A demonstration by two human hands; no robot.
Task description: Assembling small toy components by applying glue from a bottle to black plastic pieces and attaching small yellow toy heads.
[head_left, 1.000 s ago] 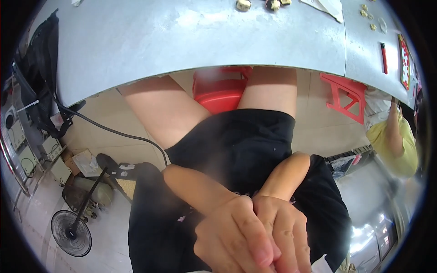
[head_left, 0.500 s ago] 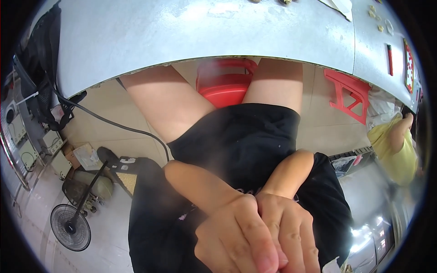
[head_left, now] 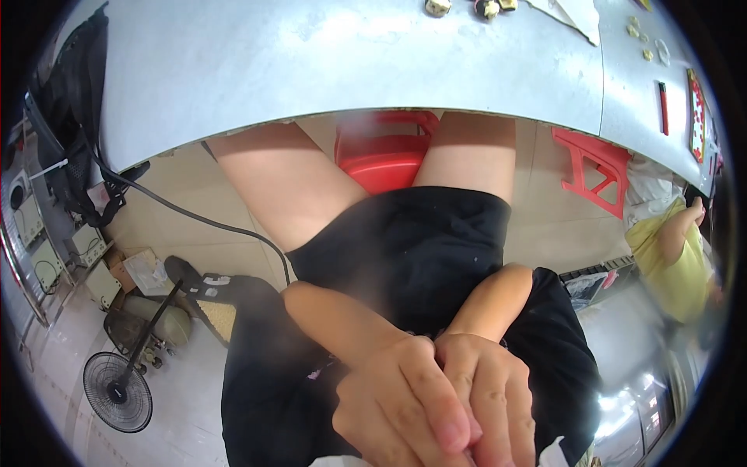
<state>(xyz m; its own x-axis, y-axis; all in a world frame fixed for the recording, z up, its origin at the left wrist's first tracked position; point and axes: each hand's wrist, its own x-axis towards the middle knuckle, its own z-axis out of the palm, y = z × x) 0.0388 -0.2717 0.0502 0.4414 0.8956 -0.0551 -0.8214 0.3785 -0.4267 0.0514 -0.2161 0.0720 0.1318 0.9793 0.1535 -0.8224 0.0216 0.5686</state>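
Observation:
Both hands are raised close in front of my chest, side by side and touching. My left hand is closed, its fingers bent and pressed together, with the index fingertip against the right hand. My right hand is closed too, its fingers curled downward. Whatever they may hold is hidden behind the fingers. Thin white material, perhaps tissue or paper, pokes out beside the right hand, and another white edge shows below the left hand at the lower rim.
A pale table lies ahead, bearing small brown-and-cream pieces, a white sheet and a red stick-like item. Red stools stand beneath. A black fan is at left; a person in yellow is at right.
The view has shifted slightly, so more of the table and its small pieces shows. A white edge has appeared under my left hand. Both hands stay together, almost unmoved.

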